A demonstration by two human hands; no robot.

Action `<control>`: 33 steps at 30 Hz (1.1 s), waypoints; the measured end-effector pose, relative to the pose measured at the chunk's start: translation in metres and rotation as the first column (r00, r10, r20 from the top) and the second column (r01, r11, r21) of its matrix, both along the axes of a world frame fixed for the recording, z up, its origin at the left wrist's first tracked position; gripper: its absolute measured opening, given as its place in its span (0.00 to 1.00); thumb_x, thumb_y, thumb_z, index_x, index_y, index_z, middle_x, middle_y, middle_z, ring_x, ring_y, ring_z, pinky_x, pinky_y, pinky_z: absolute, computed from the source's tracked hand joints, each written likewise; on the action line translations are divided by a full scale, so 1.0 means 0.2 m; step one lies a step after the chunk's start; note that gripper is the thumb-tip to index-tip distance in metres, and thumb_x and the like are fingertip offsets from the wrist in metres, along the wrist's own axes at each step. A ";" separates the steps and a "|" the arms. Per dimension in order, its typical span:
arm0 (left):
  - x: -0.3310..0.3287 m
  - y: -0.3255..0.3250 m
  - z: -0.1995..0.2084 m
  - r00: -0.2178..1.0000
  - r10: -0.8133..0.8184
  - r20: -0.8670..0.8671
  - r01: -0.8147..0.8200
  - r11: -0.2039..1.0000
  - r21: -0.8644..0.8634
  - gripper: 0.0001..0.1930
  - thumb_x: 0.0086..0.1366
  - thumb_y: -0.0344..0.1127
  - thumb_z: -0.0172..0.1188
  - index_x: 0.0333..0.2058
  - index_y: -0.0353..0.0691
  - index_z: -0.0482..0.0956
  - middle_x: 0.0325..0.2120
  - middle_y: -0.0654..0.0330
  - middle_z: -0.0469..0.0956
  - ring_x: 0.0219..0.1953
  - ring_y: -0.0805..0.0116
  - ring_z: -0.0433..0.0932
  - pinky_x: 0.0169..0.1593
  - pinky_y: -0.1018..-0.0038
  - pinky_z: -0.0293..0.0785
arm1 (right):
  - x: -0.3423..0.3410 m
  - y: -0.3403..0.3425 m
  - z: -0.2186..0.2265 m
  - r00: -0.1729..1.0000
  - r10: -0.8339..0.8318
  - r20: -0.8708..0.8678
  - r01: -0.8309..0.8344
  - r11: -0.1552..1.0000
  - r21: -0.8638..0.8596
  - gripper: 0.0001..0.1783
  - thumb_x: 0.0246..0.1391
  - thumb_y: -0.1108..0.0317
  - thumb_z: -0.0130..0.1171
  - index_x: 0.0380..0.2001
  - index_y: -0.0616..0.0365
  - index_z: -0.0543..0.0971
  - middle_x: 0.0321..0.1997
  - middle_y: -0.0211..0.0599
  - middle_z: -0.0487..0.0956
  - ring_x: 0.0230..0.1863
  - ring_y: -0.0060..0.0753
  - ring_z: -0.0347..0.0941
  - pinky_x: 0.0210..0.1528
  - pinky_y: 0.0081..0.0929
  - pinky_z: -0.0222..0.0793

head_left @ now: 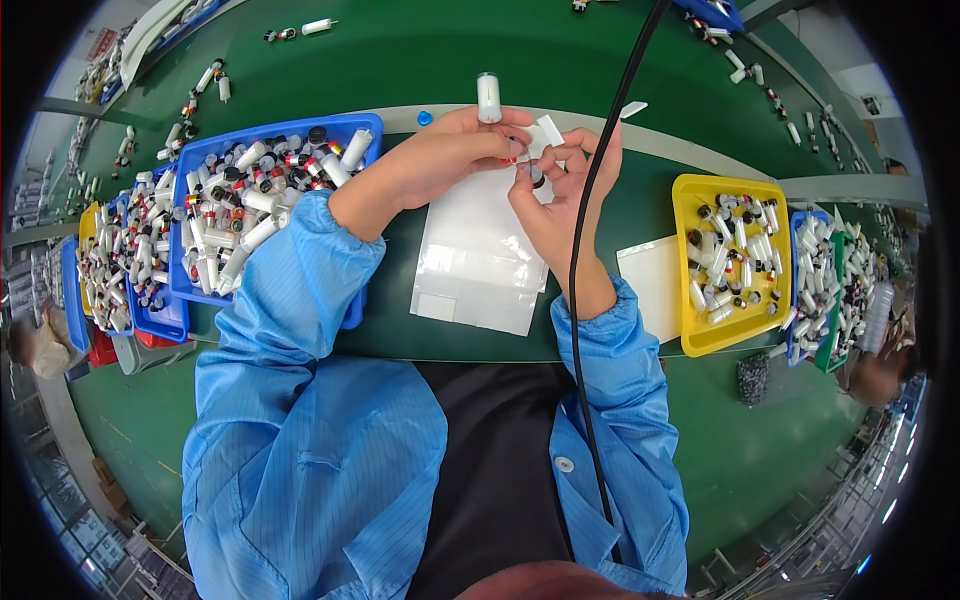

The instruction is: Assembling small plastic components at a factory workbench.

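Observation:
My left hand (pixel 462 150) reaches in from the left, its thumb and finger closed on a small part with a red band (pixel 516 150). Facing it, my right hand (pixel 570 185) has curled fingers around a small dark round piece (pixel 537 177), partly hidden by them. The two hands nearly meet, and I cannot tell whether their parts touch. A white cylinder with a clear shell (pixel 488 98) is just beyond my left knuckles. White strips (pixel 549 130) lie by my right fingertips. Beneath both hands lies a flat translucent plastic bag (pixel 470 265) on the green table.
At left, a blue bin (pixel 360 128) holds many white cylinders with coloured caps; more bins stand behind it. A yellow tray (pixel 690 335) with similar parts is at right, beside a white sheet (pixel 648 285). A black cable (pixel 577 270) hangs across my right hand. A blue cap (pixel 425 118) lies ahead.

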State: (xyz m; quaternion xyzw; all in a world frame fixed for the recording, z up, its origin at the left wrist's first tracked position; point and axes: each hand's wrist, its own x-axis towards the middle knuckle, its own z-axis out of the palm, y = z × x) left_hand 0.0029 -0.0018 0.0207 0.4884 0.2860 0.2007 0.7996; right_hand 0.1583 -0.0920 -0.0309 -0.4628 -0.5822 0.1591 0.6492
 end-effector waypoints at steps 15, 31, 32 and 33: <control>0.01 0.01 -0.05 0.987 0.140 0.078 -0.147 0.986 0.082 0.20 0.65 0.25 0.62 0.56 0.34 0.72 0.46 0.56 0.79 0.48 0.71 0.79 0.54 0.75 0.76 | -0.01 -0.02 0.00 0.984 -0.060 0.169 0.060 0.998 0.007 0.60 0.43 0.80 0.70 0.74 0.58 0.43 0.46 0.41 0.69 0.46 0.35 0.69 0.49 0.35 0.67; 0.01 0.00 -0.03 0.988 0.143 -0.049 -0.108 0.895 0.432 0.24 0.63 0.23 0.65 0.58 0.35 0.73 0.47 0.54 0.79 0.51 0.70 0.80 0.56 0.74 0.76 | -0.03 0.00 0.04 0.999 -0.012 -0.046 0.009 0.998 -0.070 0.54 0.48 0.84 0.64 0.72 0.64 0.42 0.48 0.40 0.69 0.42 0.26 0.75 0.49 0.27 0.71; 0.01 0.00 -0.04 0.989 0.136 -0.048 -0.102 0.894 0.436 0.24 0.63 0.23 0.65 0.58 0.35 0.73 0.47 0.54 0.80 0.51 0.70 0.80 0.56 0.74 0.75 | -0.03 0.00 0.04 0.998 -0.025 -0.052 0.021 0.997 -0.080 0.54 0.49 0.84 0.63 0.72 0.63 0.42 0.48 0.40 0.70 0.42 0.25 0.75 0.48 0.26 0.72; 0.01 0.00 -0.04 0.990 0.129 -0.048 -0.095 0.893 0.440 0.24 0.63 0.23 0.64 0.59 0.35 0.73 0.46 0.54 0.80 0.51 0.71 0.80 0.57 0.74 0.75 | -0.02 0.00 0.04 0.998 -0.020 -0.051 0.016 0.997 -0.081 0.53 0.49 0.85 0.62 0.72 0.63 0.43 0.48 0.40 0.69 0.42 0.25 0.75 0.47 0.25 0.72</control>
